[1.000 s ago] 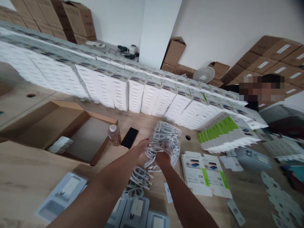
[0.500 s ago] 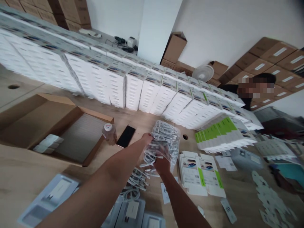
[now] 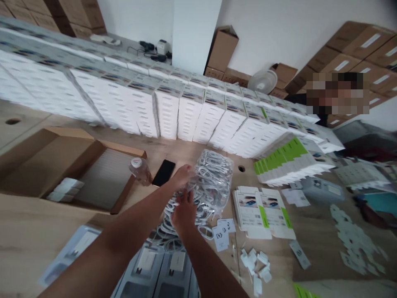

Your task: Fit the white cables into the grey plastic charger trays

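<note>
A clear plastic bag (image 3: 217, 176) with several coiled white cables inside lies on the table in front of me. My left hand (image 3: 183, 176) is closed on the bag's left edge. Just below it, my right hand (image 3: 184, 213) is closed over white cables (image 3: 169, 229), its fingertips partly hidden among them. These loose coils spread below the bag and around the right hand. Under the forearms are grey trays (image 3: 172, 269), each with a white adapter-like block.
A black phone (image 3: 163, 173), a bottle (image 3: 140, 170) and an open carton (image 3: 124, 198) are on the left. Flat printed boxes (image 3: 249, 213), cards (image 3: 221, 236) and small white pieces (image 3: 256, 265) lie to the right. Stacked white boxes (image 3: 167, 114) line the back; a person (image 3: 297, 99) is beyond.
My right hand has moved left from the bag onto the loose cables, and more cables now lie outside the bag. My left hand has shifted slightly left. The view has also shifted.
</note>
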`<action>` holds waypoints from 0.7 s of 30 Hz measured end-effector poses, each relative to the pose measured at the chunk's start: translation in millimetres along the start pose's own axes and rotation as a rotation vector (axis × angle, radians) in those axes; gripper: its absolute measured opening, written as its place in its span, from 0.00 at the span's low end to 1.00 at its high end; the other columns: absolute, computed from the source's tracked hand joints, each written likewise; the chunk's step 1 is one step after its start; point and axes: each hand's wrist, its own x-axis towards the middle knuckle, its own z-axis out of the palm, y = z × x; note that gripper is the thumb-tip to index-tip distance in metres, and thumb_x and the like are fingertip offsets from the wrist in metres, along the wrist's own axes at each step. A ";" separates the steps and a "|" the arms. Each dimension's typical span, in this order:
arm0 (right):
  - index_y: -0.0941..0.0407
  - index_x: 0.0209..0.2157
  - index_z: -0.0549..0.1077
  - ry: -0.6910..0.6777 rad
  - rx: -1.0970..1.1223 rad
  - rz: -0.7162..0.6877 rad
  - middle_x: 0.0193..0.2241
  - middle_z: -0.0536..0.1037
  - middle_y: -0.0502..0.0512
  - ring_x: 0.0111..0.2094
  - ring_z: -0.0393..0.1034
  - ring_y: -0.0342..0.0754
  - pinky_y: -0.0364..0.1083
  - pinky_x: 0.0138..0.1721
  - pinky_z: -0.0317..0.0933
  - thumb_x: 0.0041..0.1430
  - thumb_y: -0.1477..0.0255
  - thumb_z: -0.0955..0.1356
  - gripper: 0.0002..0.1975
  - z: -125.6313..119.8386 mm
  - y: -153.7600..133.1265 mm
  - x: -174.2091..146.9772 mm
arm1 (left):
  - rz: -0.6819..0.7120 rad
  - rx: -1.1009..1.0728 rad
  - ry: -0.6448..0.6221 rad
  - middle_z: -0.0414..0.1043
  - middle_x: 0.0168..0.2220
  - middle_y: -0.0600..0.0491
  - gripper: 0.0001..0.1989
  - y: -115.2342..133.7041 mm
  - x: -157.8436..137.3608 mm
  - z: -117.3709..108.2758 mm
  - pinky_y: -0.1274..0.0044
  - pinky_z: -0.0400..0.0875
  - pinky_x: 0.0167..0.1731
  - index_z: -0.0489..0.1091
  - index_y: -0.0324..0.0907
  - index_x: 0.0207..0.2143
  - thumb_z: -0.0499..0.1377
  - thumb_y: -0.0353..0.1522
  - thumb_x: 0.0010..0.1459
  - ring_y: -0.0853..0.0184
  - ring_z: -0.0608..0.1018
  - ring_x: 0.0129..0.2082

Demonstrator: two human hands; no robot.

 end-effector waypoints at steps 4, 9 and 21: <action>0.54 0.61 0.58 0.033 0.139 -0.140 0.66 0.51 0.62 0.65 0.45 0.61 0.60 0.54 0.58 0.50 0.65 0.69 0.36 -6.6 0.4 -23.7 | 0.110 0.007 0.119 0.67 0.56 0.43 0.18 -21.0 -82.1 -48.0 0.70 0.63 0.55 0.68 0.39 0.49 0.56 0.35 0.55 0.60 0.68 0.57; 0.56 0.54 0.69 0.105 0.332 -0.366 0.59 0.65 0.60 0.59 0.60 0.49 0.50 0.60 0.55 0.53 0.81 0.62 0.25 0.7 46.6 -47.8 | 0.094 0.016 0.243 0.63 0.60 0.48 0.16 -69.2 -247.7 -91.5 0.68 0.66 0.54 0.70 0.47 0.46 0.56 0.41 0.57 0.59 0.68 0.58; 0.54 0.39 0.74 0.441 0.618 -0.443 0.47 0.76 0.57 0.49 0.71 0.48 0.51 0.52 0.65 0.61 0.71 0.65 0.07 -36.1 41.7 -117.8 | -0.459 -0.908 -0.058 0.77 0.44 0.44 0.25 -51.0 -381.0 -40.7 0.71 0.72 0.39 0.74 0.41 0.40 0.59 0.53 0.52 0.57 0.78 0.44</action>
